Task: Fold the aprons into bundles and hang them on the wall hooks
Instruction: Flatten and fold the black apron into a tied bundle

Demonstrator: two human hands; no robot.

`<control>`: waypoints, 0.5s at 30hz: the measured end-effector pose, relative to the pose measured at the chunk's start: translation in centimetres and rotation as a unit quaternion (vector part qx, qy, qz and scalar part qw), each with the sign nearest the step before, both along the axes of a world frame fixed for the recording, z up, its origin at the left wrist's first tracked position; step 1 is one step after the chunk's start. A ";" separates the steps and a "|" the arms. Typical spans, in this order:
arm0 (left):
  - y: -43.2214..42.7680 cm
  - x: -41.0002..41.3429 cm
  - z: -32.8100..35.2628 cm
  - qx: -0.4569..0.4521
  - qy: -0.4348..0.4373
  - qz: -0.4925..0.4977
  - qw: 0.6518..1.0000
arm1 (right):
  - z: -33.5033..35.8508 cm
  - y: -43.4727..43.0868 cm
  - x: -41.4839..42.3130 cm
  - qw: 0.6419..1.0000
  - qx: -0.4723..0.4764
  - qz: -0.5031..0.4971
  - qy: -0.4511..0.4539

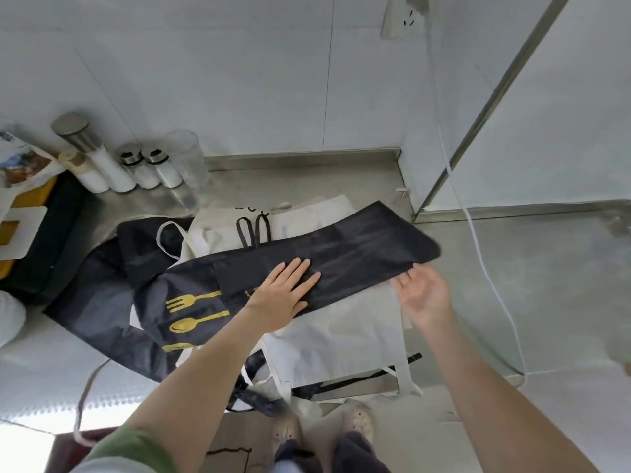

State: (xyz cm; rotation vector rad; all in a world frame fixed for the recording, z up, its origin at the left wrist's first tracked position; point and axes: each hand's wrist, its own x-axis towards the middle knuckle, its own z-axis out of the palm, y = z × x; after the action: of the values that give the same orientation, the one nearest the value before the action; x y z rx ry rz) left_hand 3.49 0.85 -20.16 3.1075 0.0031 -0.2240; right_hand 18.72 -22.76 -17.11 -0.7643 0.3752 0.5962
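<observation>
One folded black apron [375, 247] lies left-to-right; left hand [285, 291] presses flat on its middle, right hand [421, 295] open-palmed at its near edge.

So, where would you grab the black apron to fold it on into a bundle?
Probably its free right end, coming from the right. The black apron lies as a long flat strip over the white apron; the left hand presses its middle flat, and the right hand sits open by that end's near edge.
</observation>
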 end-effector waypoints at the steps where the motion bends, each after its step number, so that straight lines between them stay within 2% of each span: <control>1: 0.4 -0.5 -0.5 0.008 0.006 -0.010 1.000 | -0.2 -0.4 0.4 1.000 0.009 -0.014 -0.003; 3: 1.1 -1.2 -1.3 0.014 0.005 -0.024 1.000 | -0.2 -1.1 0.5 1.000 -0.020 -0.008 -0.012; 8: 0.5 -0.3 0.3 -0.025 -0.002 -0.010 1.000 | -1.1 -1.4 0.5 0.989 -0.112 0.089 -0.026; 12: -1.2 3.2 2.1 -0.013 -0.057 0.024 0.998 | -1.6 -0.6 1.5 0.988 -0.133 0.072 0.006; 15: -1.6 6.2 2.7 -0.004 -0.005 0.078 0.997 | -2.4 -0.5 2.5 0.989 -0.136 0.061 0.023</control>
State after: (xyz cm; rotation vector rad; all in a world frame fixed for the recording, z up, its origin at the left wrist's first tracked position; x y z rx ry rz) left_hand 9.72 -0.73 -17.50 3.0808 0.2435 -0.2029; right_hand 21.22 -23.23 -19.51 -1.0425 0.4593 0.6872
